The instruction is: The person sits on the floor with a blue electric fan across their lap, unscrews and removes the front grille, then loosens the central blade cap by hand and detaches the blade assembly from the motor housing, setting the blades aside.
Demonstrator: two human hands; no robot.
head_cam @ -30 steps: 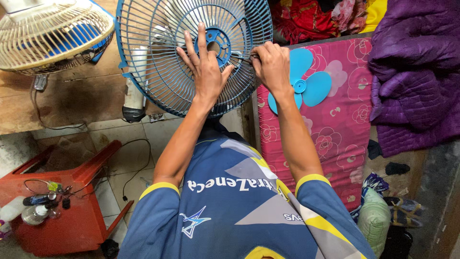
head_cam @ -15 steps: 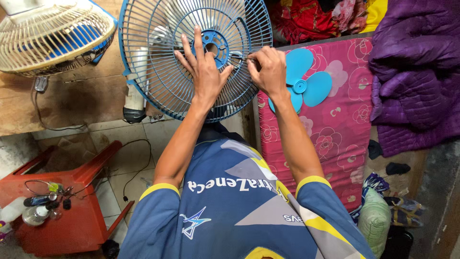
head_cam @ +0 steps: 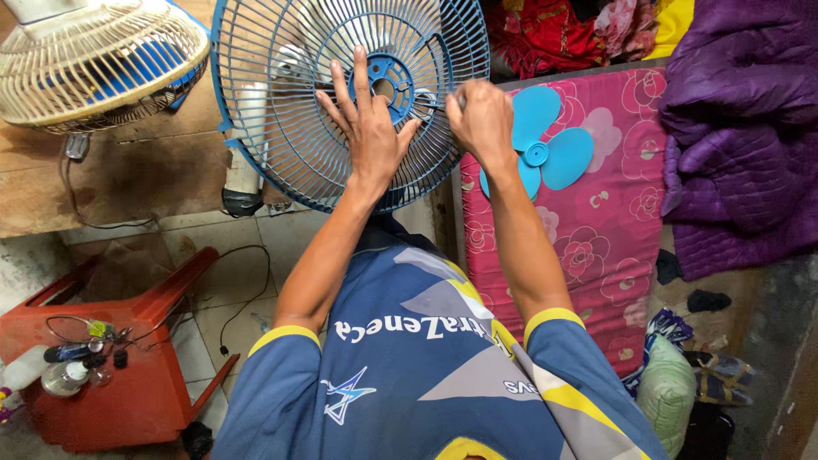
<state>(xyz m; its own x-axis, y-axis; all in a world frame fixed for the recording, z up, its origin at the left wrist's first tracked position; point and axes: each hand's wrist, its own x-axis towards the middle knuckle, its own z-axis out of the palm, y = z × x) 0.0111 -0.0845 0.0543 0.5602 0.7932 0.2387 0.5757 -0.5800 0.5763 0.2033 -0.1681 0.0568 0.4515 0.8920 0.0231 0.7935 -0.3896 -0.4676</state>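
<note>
Nearest the person sat a red plastic stool (head_cam: 128, 375), tipped on its side on the tiled floor, with small bottles (head_cam: 64, 375) and a loose black cord (head_cam: 234, 281) around it. On the opposite side, low by the floor, lay a green bundle (head_cam: 666, 388) and some dark oddments.

Both forearms reached forward from yellow-trimmed sleeves to a blue fan guard (head_cam: 273, 128), a round wire grille standing upright against the wooden bench (head_cam: 119, 179). The left hand (head_cam: 368, 128) lay flat on the grille, its fingers (head_cam: 360, 72) spread apart and pressing the wires just beside the blue hub ring (head_cam: 385, 85) at the centre. The right hand (head_cam: 481, 123) was curled into a fist at the guard's edge, fingers closed on a thin metal tool (head_cam: 430, 106) whose tip pointed in toward the hub; what kind of tool it was I could not tell. Behind the grille a white fan body (head_cam: 247, 136) showed through.

Just beyond the right hand, a loose blue fan blade (head_cam: 541, 149) lay on a pink flowered mattress (head_cam: 613, 221). A purple quilt (head_cam: 733, 136) was heaped further along it, with red and yellow clothes (head_cam: 554, 30) at the far edge. Far off to the other side, a second fan with a cream guard (head_cam: 98, 60) rested on the bench.
</note>
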